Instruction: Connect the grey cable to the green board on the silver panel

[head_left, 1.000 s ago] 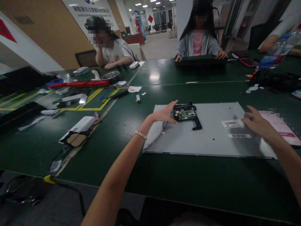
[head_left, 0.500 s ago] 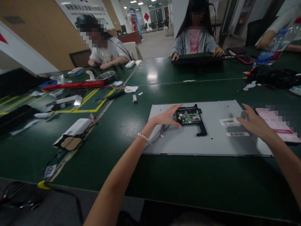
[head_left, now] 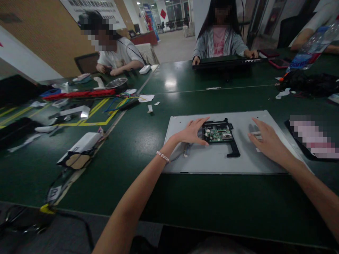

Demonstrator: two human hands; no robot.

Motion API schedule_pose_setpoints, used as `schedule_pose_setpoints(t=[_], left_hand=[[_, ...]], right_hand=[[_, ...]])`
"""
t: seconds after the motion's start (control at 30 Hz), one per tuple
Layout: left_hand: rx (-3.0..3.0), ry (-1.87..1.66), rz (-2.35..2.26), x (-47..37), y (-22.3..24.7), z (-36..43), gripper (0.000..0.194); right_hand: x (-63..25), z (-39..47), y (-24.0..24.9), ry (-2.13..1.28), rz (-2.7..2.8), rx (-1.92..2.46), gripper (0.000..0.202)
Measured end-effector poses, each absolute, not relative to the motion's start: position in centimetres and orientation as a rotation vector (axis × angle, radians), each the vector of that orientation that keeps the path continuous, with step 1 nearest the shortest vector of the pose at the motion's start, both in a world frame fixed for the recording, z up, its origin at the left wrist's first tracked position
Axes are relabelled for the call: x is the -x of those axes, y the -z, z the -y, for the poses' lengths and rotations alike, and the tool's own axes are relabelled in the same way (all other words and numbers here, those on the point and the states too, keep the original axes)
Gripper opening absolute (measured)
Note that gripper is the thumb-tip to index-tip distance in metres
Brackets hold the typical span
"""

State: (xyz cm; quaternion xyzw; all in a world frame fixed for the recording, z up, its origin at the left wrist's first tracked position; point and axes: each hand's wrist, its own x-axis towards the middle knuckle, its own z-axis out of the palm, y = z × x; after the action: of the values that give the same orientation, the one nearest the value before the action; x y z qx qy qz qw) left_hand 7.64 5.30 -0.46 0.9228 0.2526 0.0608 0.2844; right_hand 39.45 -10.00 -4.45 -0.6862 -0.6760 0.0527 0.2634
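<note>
A flat grey metal panel [head_left: 196,165] lies on the green table before me. On it sits a black plastic bracket [head_left: 234,150] carrying a green circuit board [head_left: 218,135]. My left hand [head_left: 192,132] grips the bracket's left end, fingers at its upper corner and thumb at its lower one. Thin cables [head_left: 186,150] run out below that hand. Over the panel's right part is my right hand [head_left: 270,141], thumb and fingers apart with nothing between them. It partly covers a white label [head_left: 256,134].
To the right lies a phone [head_left: 314,137], with a plastic bottle [head_left: 308,53] and black items [head_left: 312,83] behind it. A white battery-like pack [head_left: 82,150] with a cable is at left. Two people sit across the table, one holding a dark flat panel [head_left: 225,63].
The bracket with its board has shifted slightly right across the panel, together with my left hand. My right hand has moved left, away from the phone and toward the bracket.
</note>
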Motion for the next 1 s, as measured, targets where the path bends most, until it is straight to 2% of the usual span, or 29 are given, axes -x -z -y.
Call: schedule_pose_setpoints(t=[0.23,0.43,0.6,1.0], left_hand=[[-2.431,-0.093,-0.599,-7.4,-0.2,-5.5,0.125],[-2.382,-0.137,-0.603,-7.3,0.2,-5.7,0.120],[-2.384,-0.141,-0.649,-7.6,0.3,-5.2,0.118],[-2.430,-0.106,-0.653,-7.6,0.4,-5.3,0.114]], right_hand=[[-37.3,10.2,2.7,-0.301,1.748,1.806,0.068],[-35.4,8.0,2.1,-0.493,2.031,1.590,0.088],[-34.4,6.2,2.6,-0.525,2.121,1.473,0.096],[-34.1,6.5,3.6,-0.464,2.081,1.503,0.096]])
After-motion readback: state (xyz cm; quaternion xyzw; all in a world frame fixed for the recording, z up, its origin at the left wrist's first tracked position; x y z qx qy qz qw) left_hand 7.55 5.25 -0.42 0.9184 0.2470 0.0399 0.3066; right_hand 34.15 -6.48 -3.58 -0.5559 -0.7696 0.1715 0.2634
